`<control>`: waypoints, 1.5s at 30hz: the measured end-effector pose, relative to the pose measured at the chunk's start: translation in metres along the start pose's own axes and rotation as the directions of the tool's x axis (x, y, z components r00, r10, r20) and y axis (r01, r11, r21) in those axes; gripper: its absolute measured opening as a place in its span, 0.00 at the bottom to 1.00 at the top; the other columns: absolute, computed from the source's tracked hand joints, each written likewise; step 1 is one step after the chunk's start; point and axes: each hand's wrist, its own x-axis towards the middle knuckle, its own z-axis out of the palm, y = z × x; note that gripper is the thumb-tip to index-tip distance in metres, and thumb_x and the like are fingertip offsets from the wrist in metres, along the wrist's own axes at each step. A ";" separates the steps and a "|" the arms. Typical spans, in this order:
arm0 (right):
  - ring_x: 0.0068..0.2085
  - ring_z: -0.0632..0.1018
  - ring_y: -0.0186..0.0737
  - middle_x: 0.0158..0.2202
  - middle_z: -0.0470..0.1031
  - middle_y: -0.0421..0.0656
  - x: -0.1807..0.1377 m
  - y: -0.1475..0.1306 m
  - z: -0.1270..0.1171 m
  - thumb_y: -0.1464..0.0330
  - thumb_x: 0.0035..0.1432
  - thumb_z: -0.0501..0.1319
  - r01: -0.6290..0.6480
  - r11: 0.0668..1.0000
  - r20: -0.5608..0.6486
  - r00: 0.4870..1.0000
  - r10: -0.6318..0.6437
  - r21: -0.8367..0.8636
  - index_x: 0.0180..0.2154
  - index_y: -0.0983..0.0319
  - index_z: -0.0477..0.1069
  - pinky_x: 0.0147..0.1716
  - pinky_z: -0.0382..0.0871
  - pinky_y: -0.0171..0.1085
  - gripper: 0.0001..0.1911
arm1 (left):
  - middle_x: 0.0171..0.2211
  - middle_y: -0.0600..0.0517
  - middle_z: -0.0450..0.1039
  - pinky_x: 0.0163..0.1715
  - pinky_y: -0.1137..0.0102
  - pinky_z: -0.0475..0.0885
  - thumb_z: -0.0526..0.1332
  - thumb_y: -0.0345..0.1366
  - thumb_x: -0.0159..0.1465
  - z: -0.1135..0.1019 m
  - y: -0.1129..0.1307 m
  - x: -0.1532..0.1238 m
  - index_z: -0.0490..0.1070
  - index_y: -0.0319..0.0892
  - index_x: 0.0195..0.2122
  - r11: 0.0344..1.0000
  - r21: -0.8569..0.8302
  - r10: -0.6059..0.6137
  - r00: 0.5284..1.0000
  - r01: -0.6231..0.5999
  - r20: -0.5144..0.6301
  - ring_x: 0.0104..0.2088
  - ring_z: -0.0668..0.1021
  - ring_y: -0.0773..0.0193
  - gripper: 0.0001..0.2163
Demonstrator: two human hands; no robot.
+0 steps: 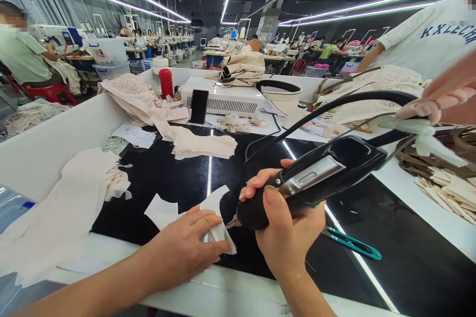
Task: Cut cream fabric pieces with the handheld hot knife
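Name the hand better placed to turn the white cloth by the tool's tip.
Likely the left hand: it rests on the cloth, while the right hand is wrapped around the tool.

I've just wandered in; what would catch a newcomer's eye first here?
Probably the big black handheld tool, gripped in the person's right hand over the shiny black work surface. Near its tip, the left hand rests on white cloth-like pieces. Farther back, a bright red bottle stands upright to the left of a dark phone.
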 end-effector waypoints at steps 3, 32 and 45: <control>0.25 0.77 0.34 0.31 0.78 0.34 -0.003 0.000 -0.001 0.67 0.58 0.73 -0.003 1.000 0.013 1.000 0.003 0.001 0.49 0.54 0.69 0.27 0.77 0.37 0.20 | 0.58 0.40 0.72 0.62 0.45 0.74 0.60 0.31 0.74 -0.001 0.001 -0.001 0.74 0.47 0.57 1.000 -0.005 -0.005 1.000 0.005 0.001 0.60 0.77 0.49 0.12; 0.25 0.78 0.35 0.32 0.78 0.36 -0.015 -0.010 -0.005 0.63 0.60 0.74 0.000 1.000 0.051 0.999 0.000 0.002 0.49 0.54 0.70 0.24 0.76 0.35 0.20 | 0.54 0.42 0.77 0.57 0.66 0.79 0.52 0.30 0.78 -0.017 -0.055 0.007 0.75 0.37 0.55 0.990 -0.105 0.103 0.993 -0.097 0.052 0.54 0.80 0.59 0.13; 0.27 0.77 0.35 0.31 0.77 0.36 -0.016 -0.009 -0.004 0.70 0.58 0.71 0.028 0.998 0.038 0.999 -0.026 -0.060 0.49 0.54 0.69 0.26 0.77 0.36 0.19 | 0.53 0.40 0.78 0.65 0.64 0.73 0.53 0.22 0.72 -0.016 -0.060 0.007 0.72 0.28 0.56 0.917 0.204 0.317 0.937 -0.343 0.149 0.59 0.78 0.55 0.15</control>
